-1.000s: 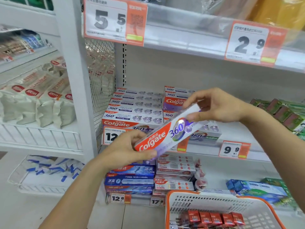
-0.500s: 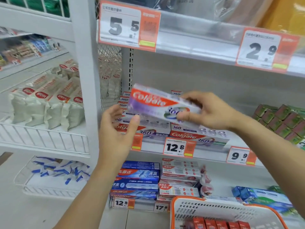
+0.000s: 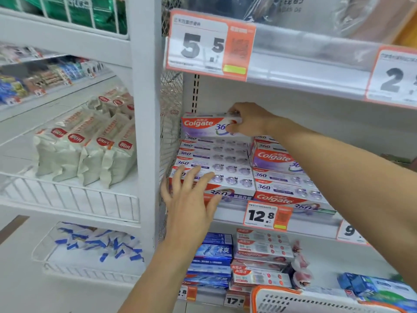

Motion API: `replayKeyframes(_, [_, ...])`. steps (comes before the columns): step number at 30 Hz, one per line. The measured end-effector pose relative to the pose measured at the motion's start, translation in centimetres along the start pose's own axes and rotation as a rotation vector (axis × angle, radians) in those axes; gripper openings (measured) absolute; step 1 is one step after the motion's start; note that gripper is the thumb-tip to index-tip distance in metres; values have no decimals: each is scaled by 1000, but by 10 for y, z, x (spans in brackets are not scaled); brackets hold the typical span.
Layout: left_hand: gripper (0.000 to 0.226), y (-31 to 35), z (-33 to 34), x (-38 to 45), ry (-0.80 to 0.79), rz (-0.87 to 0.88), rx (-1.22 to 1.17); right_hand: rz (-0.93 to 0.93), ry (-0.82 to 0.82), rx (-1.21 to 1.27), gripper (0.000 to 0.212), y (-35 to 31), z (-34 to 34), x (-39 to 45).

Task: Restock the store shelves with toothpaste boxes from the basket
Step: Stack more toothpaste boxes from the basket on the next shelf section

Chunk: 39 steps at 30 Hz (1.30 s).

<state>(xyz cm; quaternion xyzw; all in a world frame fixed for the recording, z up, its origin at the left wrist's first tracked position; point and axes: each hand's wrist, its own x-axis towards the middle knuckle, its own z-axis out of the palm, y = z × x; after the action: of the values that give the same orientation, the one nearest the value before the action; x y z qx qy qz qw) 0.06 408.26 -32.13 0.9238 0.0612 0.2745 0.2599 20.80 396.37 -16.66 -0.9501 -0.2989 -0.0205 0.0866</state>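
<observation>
A white, red and purple Colgate 360 toothpaste box [image 3: 204,126] lies flat at the back of the left stack of same-brand boxes [image 3: 212,168] on the middle shelf. My right hand [image 3: 248,119] is closed on its right end. My left hand [image 3: 191,199] hovers with fingers spread in front of that stack, holding nothing. A second stack of Colgate boxes [image 3: 284,177] stands to the right. Only the orange-and-white rim of the basket [image 3: 316,299] shows at the bottom edge.
A white shelf post [image 3: 145,132] and wire mesh divider [image 3: 170,132] stand left of the stack. Price tags 12.8 [image 3: 267,216] and 5.5 [image 3: 209,45] hang from shelf edges. Blue and red toothpaste boxes [image 3: 214,258] fill the lower shelf. Packaged goods [image 3: 90,150] sit in the left bay.
The box has moved up and back from in front of the shelf onto the left stack. My left hand has let go of it and dropped lower with fingers spread.
</observation>
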Motion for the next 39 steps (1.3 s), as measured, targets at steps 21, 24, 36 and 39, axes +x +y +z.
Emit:
replayKeyframes(21, [38,6,2,3,40,-64,-32,-18,-11,90,49,-6,-2,38])
replayKeyframes(24, [37,7,2,2,43,-61,-35,-14,-28,97,47,-14,1,41])
replayKeyframes(36, [38,8,3,2,46,-74,-25,48,-179,28,48,5,-10,23])
replayKeyframes(39, [38,8,4,2,49,-76,-28,71,-155,54,45,14,-16,15])
